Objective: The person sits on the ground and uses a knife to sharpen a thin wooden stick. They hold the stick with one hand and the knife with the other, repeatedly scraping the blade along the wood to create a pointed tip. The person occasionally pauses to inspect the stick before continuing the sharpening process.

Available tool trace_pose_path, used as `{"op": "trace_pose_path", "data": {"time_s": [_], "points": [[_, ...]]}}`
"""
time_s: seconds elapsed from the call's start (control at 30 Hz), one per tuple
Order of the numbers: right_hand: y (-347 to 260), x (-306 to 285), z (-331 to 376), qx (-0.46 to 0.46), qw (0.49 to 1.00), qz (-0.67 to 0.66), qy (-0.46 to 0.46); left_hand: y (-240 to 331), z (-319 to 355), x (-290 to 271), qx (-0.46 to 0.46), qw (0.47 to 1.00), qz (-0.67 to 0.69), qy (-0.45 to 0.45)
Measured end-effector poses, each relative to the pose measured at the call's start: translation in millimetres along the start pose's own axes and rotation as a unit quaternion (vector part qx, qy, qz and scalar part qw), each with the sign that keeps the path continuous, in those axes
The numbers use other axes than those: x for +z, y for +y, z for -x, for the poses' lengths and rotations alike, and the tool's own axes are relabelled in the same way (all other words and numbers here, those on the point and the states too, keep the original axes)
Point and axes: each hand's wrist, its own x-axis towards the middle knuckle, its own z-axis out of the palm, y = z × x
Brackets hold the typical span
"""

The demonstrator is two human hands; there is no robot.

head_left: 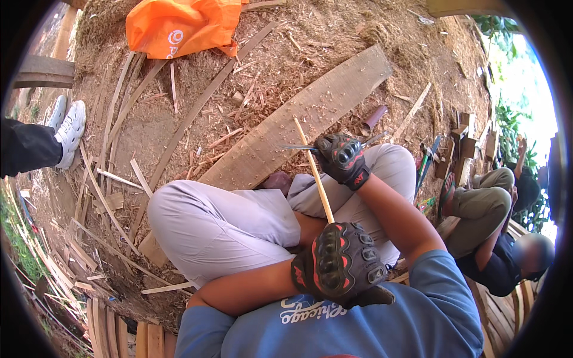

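Observation:
A slim, pale wooden stick (314,173) slants up and away from me over my crossed legs. My left hand (343,259), in a black glove with red trim, is closed around its near end, close to my chest. Farther out, my right hand (343,156), gloved alike, is closed on a knife. The thin knife blade (296,147) sticks out to the left of the glove and lies across the stick near its far end. My fingers hide most of the knife's handle. Beyond the stick, a long wooden plank (298,116) covered with shavings lies on the ground.
An orange bag (182,27) lies at the far left. Long wooden strips (197,110) and shavings litter the dirt. A dark tube (375,118) lies right of the plank. Another person (498,227) sits at the right; a white shoe (71,131) of someone standing shows at left.

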Motion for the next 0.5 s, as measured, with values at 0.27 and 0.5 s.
{"op": "trace_pose_path", "data": {"time_s": [0.27, 0.5], "points": [[35, 31, 1, 0.114, 0.992, 0.045, -0.020, -1, -7, -4, 0.002, 0.997, -0.022, -0.080], [-7, -7, 2, 0.028, 0.996, -0.080, -0.027, -3, -4, -7, 0.017, 1.000, -0.017, 0.015]]}}
